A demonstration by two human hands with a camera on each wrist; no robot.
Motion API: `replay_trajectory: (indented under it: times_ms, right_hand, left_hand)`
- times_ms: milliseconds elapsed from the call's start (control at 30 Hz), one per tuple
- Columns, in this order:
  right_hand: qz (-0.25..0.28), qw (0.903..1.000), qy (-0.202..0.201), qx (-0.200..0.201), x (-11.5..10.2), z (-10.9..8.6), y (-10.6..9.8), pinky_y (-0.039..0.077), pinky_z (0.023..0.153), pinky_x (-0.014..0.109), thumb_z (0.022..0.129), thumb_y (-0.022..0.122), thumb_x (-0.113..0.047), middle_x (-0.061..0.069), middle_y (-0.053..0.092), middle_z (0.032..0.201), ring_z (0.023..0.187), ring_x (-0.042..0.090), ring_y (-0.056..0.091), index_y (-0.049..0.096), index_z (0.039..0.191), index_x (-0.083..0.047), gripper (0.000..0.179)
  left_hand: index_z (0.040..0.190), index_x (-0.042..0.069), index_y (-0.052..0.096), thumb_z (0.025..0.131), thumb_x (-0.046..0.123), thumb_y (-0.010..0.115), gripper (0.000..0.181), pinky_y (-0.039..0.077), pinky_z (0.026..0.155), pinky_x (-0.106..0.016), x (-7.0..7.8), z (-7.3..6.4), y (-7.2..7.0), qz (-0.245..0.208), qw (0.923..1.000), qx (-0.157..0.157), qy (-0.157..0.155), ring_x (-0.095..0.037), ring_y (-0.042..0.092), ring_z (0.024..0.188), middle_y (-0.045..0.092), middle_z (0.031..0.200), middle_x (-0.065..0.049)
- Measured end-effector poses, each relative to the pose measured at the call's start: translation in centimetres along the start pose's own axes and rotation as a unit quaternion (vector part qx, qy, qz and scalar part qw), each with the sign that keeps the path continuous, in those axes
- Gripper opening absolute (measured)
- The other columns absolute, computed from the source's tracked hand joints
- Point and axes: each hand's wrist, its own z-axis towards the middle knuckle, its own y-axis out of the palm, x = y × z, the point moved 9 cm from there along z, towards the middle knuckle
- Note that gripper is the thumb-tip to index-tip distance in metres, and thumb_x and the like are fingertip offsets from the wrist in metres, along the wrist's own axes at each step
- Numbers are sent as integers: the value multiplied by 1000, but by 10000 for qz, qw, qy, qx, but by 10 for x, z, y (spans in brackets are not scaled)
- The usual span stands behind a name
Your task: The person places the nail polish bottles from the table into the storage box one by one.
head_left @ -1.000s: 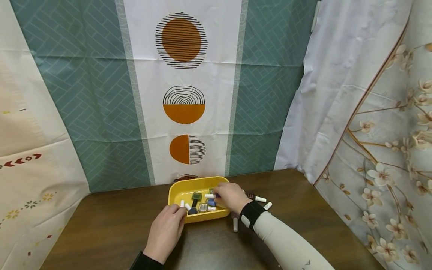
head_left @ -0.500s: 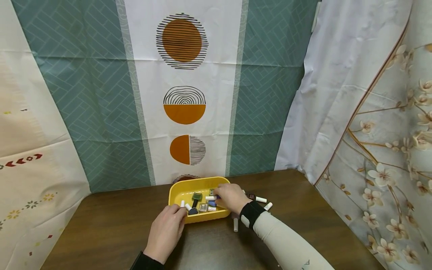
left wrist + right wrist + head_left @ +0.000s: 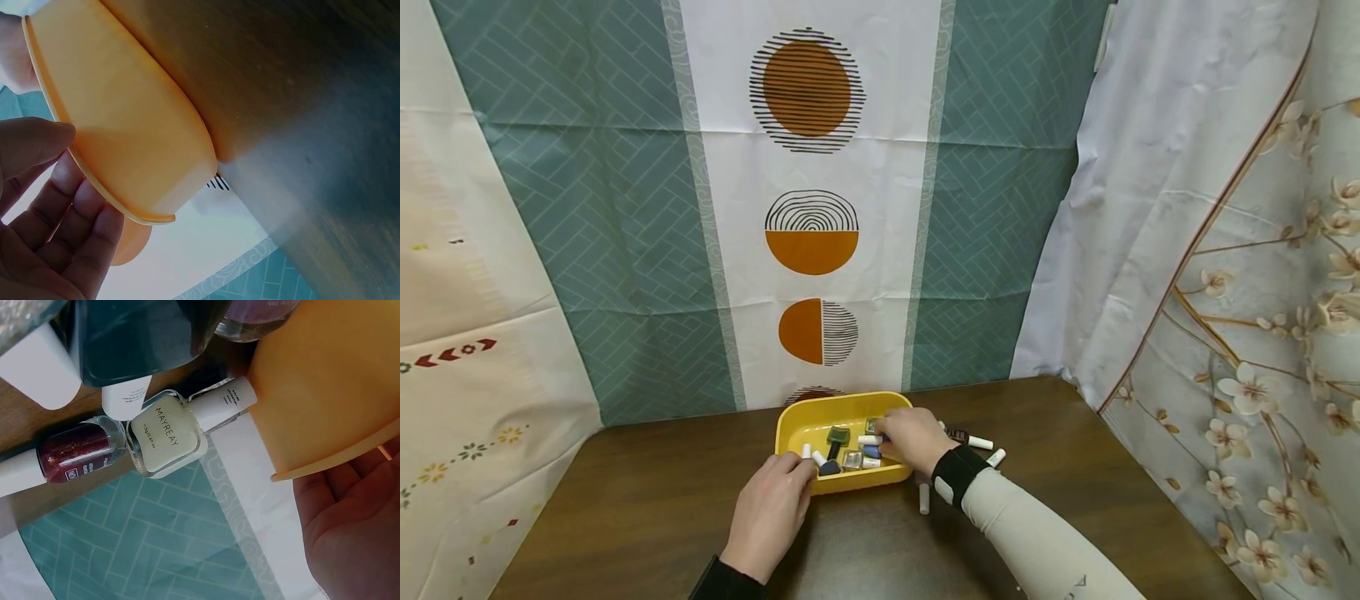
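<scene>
A yellow plastic tray (image 3: 865, 481) stands on the brown table with several nail polish bottles lying in it, among them a green one (image 3: 838, 436) with a black cap. My left hand (image 3: 771, 510) grips the tray's near left corner; in the left wrist view the thumb (image 3: 37, 144) presses the outside of the wall and the fingers curl over the rim. Over the tray's right end, my right hand (image 3: 917, 437) holds a nail polish bottle (image 3: 870, 439), its white cap sticking out leftward from the fingertips. The fingers hide most of its body.
More bottles lie on the table right of the tray. The right wrist view shows a dark red one (image 3: 81, 451), a pale one (image 3: 165, 436) marked MAYREAY, a dark teal one (image 3: 144, 344) and a purple one (image 3: 259, 312). A patterned cloth (image 3: 820, 167) hangs behind the table.
Both hands and the tray keep their places. The head view has shifted very slightly.
</scene>
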Motion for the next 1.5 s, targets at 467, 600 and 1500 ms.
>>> replay_trajectory:
  times_ms: [467, 600, 1500]
  right_hand:
    - [424, 9985, -71, 334, -3, -14, -19, 61, 95, 39, 100, 86, -27, 1, 78, 115, 101, 17, 70, 79, 125, -12, 30]
    - [585, 9968, 72, 538, 2, -29, -32, 58, 104, 44, 100, 86, -30, 3, 76, 131, 120, 23, 69, 76, 136, -12, 42]
    - [510, 9924, 259, 1089, 11, -134, -21, 49, 117, 51, 97, 86, -46, 7, 67, 147, 138, 29, 62, 66, 150, -11, 68]
  left_hand:
    - [98, 17, 75, 83, 7, 98, 29, 61, 82, -39, 0, -1, -2, -7, 9999, 118, 65, -18, 60, 88, 67, 97, 2]
    - [98, 17, 75, 83, 6, 98, 29, 61, 83, -39, 1, 0, -3, -3, 9999, 141, 91, -18, 60, 89, 67, 97, 2]
    - [99, 16, 76, 84, 8, 97, 27, 60, 80, -38, 3, -2, -6, 75, 9992, 313, 231, -18, 60, 87, 67, 95, 2]
